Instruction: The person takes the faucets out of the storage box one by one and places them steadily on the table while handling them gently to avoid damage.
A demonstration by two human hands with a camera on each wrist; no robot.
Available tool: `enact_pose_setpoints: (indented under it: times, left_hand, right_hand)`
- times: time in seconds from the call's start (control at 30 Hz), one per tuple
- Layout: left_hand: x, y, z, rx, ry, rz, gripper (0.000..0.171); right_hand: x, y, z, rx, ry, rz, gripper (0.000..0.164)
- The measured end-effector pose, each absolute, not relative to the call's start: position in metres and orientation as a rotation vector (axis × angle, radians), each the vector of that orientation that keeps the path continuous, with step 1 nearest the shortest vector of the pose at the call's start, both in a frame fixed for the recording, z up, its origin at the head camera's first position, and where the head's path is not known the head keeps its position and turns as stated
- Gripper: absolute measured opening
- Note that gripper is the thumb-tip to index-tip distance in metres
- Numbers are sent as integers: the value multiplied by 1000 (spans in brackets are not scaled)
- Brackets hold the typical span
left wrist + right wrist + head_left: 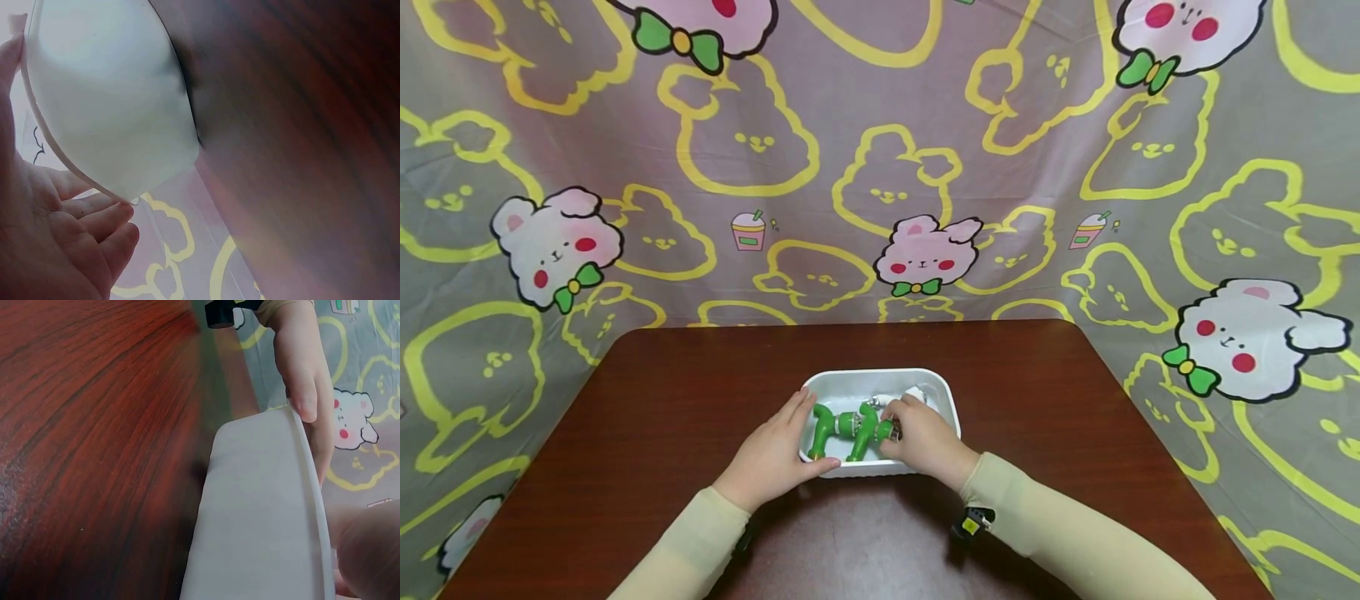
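A white tray point(880, 471) holds two green tap-like fittings. The left fitting point(823, 433) and the other fitting point(865, 432) each have a curved pipe-shaped body and metallic parts. My left hand point(767, 458) rests on the tray's left side, fingers along that rim and thumb on the near rim. My right hand point(925, 437) reaches inside from the right and pinches the right fitting near its metallic end. Partly behind those fingers lies a white piece point(916, 393) with a shiny end. Both wrist views show mainly the tray's outer wall point(112, 100), point(262, 500); its contents are hidden there.
The tray stands on a dark reddish-brown table point(700, 400). A patterned cloth point(820, 208) with cartoon bears and rabbits hangs behind the table and along both sides. A small dark device point(973, 523) is strapped at the right wrist.
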State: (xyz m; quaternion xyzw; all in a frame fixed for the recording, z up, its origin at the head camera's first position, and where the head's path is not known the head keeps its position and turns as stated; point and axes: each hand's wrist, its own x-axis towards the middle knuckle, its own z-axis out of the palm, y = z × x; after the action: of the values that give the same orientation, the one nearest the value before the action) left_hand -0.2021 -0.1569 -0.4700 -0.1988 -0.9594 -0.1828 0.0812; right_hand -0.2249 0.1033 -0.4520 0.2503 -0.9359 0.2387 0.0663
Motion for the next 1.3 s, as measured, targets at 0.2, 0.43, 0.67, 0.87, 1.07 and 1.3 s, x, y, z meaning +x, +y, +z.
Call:
enact_pose_setpoints:
  times: [0.2, 0.43, 0.67, 0.87, 1.07, 1.3]
  left_hand:
    - [-202, -157, -470, -593, -2855, -554, 109]
    - [-202, -157, -471, -592, -2839, -561, 108]
    - [-201, -157, -471, -583, -2838, -575, 109]
    - [-201, -157, -472, -579, -2843, -585, 109]
    - [-202, -156, -471, -572, -2854, -587, 109]
    - [-202, -155, -472, -567, -2867, -584, 110]
  right_hand:
    - [-224, 103, -455, 749, -2755, 774, 29]
    - [-225, 100, -457, 714, -2694, 754, 30]
    - [-226, 100, -457, 683, -2719, 739, 29]
    - [-227, 102, -455, 694, -2691, 812, 28]
    - [-232, 108, -447, 677, -2640, 927, 28]
    - [-238, 121, -431, 581, -2612, 1052, 27]
